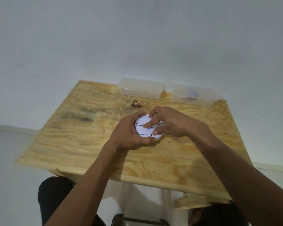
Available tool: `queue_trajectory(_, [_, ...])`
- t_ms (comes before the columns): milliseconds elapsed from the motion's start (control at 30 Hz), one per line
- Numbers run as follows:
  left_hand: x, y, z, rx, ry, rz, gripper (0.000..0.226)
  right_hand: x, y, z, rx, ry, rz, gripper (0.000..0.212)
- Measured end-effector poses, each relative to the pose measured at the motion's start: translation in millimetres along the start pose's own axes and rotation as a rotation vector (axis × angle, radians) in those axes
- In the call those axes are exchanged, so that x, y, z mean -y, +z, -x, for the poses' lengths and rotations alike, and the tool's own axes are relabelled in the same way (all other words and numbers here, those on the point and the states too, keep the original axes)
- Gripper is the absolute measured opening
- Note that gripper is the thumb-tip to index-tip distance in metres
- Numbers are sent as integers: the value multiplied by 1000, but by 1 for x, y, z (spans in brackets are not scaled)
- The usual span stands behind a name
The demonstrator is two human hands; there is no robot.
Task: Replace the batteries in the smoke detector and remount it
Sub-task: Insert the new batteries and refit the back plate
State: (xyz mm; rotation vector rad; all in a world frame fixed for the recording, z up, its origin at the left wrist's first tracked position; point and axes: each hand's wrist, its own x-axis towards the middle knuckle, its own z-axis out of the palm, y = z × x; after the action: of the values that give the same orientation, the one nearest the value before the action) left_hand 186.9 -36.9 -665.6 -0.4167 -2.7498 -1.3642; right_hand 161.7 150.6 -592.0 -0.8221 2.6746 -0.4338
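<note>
A round white smoke detector lies on the wooden table, back side up, near the table's middle. My left hand wraps around its left rim, thumb at the near edge and fingers at the far edge. My right hand rests on top of it, with the index finger pressing on the back and the thumb against the right part. Much of the detector is hidden under both hands. No battery shows.
Two clear plastic boxes stand at the table's far edge against the wall: one at centre, one to the right with something bluish inside. A dark knot marks the wood. My knees are below the near edge.
</note>
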Motion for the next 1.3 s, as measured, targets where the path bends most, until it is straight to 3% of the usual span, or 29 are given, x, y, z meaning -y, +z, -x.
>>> queue_trajectory(267, [-1, -2, 1, -2, -2, 1, 97, 6, 0, -1, 83, 6, 100, 47])
queue_trajectory(633, [-2, -1, 1, -8, 8, 21, 86, 8, -3, -1, 132, -13, 183, 44])
queue_trajectory(833, [-2, 0, 3, -14, 0, 35, 94, 10, -1, -1, 125, 15, 195, 41])
queue_trajectory(1033, [-7, -1, 5, -15, -3, 68, 92, 11, 6, 3, 64, 34, 165, 39])
queue_trajectory(1200, [-14, -2, 7, -33, -13, 95, 72, 8, 18, 8, -71, 62, 127, 38])
queue_trajectory(1300, [-14, -2, 7, -36, -27, 83, 73, 6, 21, 9, -130, 79, 76, 37])
